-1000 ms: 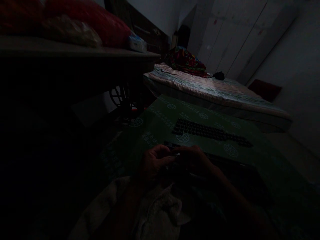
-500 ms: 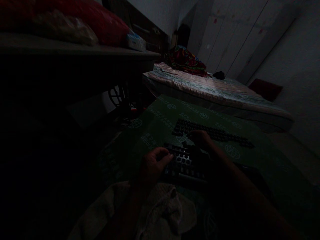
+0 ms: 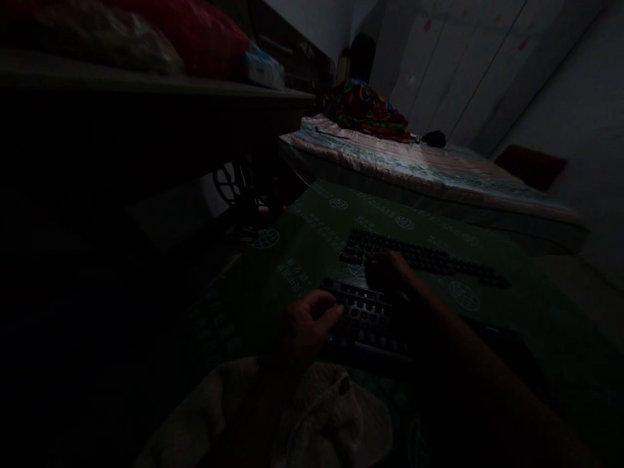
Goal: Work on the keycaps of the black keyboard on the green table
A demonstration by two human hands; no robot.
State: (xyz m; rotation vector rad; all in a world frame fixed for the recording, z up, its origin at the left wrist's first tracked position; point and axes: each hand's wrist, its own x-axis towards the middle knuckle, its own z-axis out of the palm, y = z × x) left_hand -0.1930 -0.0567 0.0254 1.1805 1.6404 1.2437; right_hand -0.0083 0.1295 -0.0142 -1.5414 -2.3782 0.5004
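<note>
The room is very dark. My left hand [image 3: 307, 325] is curled on the left end of a dark keyboard frame [image 3: 363, 318] that lies on a green printed mat [image 3: 312, 240]. My right hand [image 3: 387, 270] reaches past the frame to a long row of loose dark keycaps [image 3: 424, 257] laid out on the mat. Its fingers are bent down onto the left part of that row; what they hold, if anything, is too dark to see.
A pale cloth [image 3: 312, 416] lies on my lap below the keyboard. A low mattress [image 3: 429, 172] with a colourful bundle [image 3: 365, 110] runs behind the mat. A dark table [image 3: 146, 84] with a treadle wheel [image 3: 234, 185] beneath stands at the left.
A second ago both hands were together over the keyboard frame. My right hand has since reached forward to the keycap row and stays there; my left hand remains on the frame's left end.
</note>
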